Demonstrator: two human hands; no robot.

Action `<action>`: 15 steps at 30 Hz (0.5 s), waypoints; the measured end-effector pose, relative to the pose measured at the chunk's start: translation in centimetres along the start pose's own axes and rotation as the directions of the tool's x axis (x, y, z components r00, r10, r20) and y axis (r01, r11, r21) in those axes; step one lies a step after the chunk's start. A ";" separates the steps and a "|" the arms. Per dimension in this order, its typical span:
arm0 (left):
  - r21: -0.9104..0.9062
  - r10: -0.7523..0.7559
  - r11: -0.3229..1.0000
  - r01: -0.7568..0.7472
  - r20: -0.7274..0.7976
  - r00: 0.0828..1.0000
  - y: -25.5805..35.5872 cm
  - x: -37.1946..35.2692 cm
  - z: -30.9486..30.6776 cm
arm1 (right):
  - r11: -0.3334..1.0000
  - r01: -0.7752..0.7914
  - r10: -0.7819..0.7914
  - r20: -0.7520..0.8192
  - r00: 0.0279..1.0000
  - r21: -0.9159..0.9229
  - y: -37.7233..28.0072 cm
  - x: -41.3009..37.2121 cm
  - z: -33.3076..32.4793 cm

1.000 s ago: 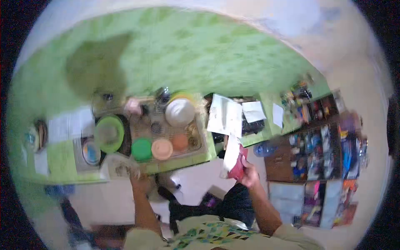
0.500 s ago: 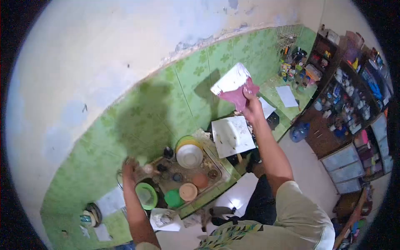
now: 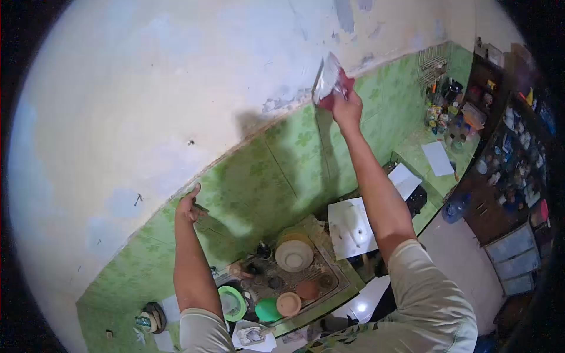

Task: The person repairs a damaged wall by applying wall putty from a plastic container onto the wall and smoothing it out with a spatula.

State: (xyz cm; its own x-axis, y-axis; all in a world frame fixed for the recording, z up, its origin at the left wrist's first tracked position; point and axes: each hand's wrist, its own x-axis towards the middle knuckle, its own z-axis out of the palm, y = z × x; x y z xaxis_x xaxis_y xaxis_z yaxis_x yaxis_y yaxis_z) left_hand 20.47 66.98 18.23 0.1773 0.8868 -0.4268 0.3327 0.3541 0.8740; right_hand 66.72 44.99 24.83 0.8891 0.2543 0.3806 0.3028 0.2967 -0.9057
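Observation:
My right hand (image 3: 347, 107) is closed round a red scraper (image 3: 331, 85) smeared with white paste. Its blade lies at the wall, just above the top edge of the green tiles (image 3: 294, 141), beside a grey patch of damaged paint (image 3: 279, 105). Lower on the left, my left hand (image 3: 189, 206) is near the upper tile edge with its thumb and fingers apart and nothing in it. Whether its fingers touch the wall is hard to tell.
Below are a sink area with plates (image 3: 294, 255), a green bowl (image 3: 231, 303) and a tray of white paste (image 3: 253, 335). A white sheet (image 3: 352, 228) covers part of the counter. Bottles (image 3: 438, 117) stand in the right corner, beside crowded shelves (image 3: 512, 153).
My right hand has raised the scraper from in front of the tiles to the painted wall. My left hand has moved up from the sink side to the tile edge. The view has shifted.

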 end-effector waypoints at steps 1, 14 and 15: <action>-0.056 0.018 0.998 -0.019 -0.013 1.000 -0.5 0.0 -0.1 | 0.989 0.142 -0.143 -0.038 0.989 -0.029 0.5 0.0 1.9; -0.140 0.127 0.982 -0.130 -0.024 0.992 0.0 -0.3 -0.6 | 0.651 0.585 -0.598 0.148 0.788 -0.483 0.3 -13.2 19.4; -0.160 0.120 0.979 -0.125 -0.040 0.992 -0.2 0.0 -0.6 | 0.686 0.583 -0.500 0.301 0.812 -0.435 -0.4 -13.9 18.5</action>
State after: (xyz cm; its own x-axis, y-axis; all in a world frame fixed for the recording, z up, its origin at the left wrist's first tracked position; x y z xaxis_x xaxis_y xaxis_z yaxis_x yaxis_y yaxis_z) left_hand 19.85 67.12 18.20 0.1788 0.9340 -0.3095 0.1552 0.2838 0.9462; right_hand 47.87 58.37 23.32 0.4675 0.3351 0.8180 0.8757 -0.0486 -0.4805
